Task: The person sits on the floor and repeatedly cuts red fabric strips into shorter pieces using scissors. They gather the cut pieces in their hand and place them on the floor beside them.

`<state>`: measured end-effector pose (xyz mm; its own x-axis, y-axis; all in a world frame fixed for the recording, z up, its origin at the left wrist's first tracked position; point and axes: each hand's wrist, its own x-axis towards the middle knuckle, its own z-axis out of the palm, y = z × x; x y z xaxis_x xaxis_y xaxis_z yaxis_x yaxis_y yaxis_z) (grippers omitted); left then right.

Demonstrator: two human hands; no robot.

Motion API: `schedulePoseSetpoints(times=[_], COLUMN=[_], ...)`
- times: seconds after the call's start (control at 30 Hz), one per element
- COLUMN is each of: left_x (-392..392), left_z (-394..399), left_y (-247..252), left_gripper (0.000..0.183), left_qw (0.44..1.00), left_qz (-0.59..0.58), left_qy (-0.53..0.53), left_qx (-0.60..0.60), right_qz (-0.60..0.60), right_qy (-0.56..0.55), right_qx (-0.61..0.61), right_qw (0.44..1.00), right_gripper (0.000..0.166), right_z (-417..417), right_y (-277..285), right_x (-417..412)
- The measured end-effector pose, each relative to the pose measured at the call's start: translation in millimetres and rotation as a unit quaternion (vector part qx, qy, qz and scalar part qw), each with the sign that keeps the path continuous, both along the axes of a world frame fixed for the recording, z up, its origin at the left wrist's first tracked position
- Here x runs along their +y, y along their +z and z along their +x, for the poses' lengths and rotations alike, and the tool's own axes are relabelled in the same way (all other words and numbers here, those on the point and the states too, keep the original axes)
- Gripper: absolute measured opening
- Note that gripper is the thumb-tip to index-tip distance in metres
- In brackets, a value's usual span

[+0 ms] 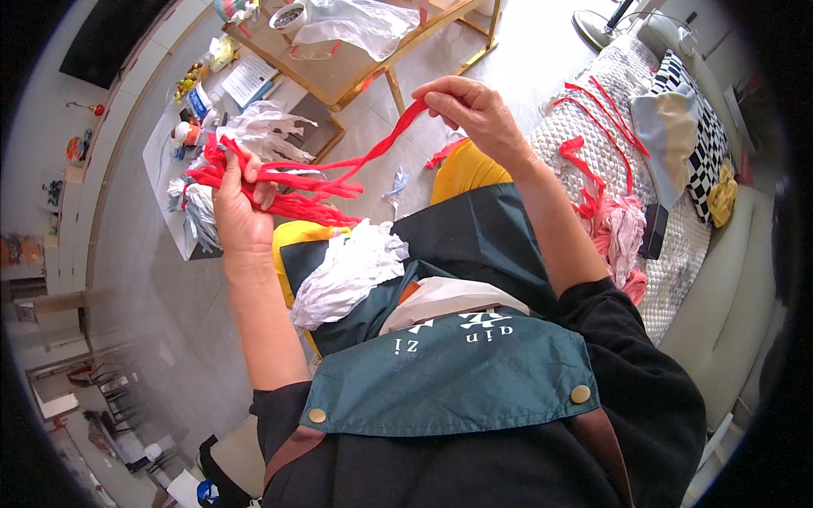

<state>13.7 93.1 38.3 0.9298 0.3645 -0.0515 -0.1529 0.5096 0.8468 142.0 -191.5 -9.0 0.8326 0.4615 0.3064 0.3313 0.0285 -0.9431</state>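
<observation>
My left hand (246,209) grips a bunch of red fabric strips (311,206), whose loose ends hang to the right over my lap. Up and to the right, my right hand (473,114) pinches the end of a red strand (387,143) between thumb and fingertips. That strand looks twisted and runs back taut to the bunch. A bundle of crumpled white strips (359,273) rests on my dark green apron (470,235), below the red ends. Behind my left hand, grey-white strips (203,213) lie at the edge of a table.
The white side table (162,149) at left carries bottles, papers (249,79) and more pale strips (273,130). A brown-framed glass table (343,73) stands ahead, with a bowl (289,18) and a plastic bag (362,25). Red strips (584,171) and pink strips (619,235) lie on the sofa at right.
</observation>
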Motion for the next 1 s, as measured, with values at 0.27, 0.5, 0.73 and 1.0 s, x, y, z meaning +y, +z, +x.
schedulePoseSetpoints(times=[0.27,0.5,0.73,1.0], left_x=[-3.2,-12.3,-24.2,-35.4], left_z=[-4.2,-15.4,-19.5,-24.7], left_y=[-0.4,12.3,28.5,27.9], left_gripper=[0.013,0.014,0.008,0.010], left_qw=[1.000,0.998,0.991,0.983], left_qz=[0.001,0.049,-0.018,-0.020], left_qy=[0.004,0.041,-0.074,-0.141], left_qx=[-0.028,-0.006,-0.108,-0.119], right_qz=[-0.046,-0.230,-0.377,-0.135], right_qy=[-0.003,0.118,0.169,0.185], right_qx=[0.026,0.048,-0.036,-0.008], right_qw=[0.999,0.965,0.910,0.973], right_gripper=[0.024,0.016,0.016,0.022], right_z=[-3.9,-10.0,-28.7,-51.3], right_y=[2.6,-33.7,-29.6,15.3], right_x=[-6.5,-21.8,-8.3,34.8])
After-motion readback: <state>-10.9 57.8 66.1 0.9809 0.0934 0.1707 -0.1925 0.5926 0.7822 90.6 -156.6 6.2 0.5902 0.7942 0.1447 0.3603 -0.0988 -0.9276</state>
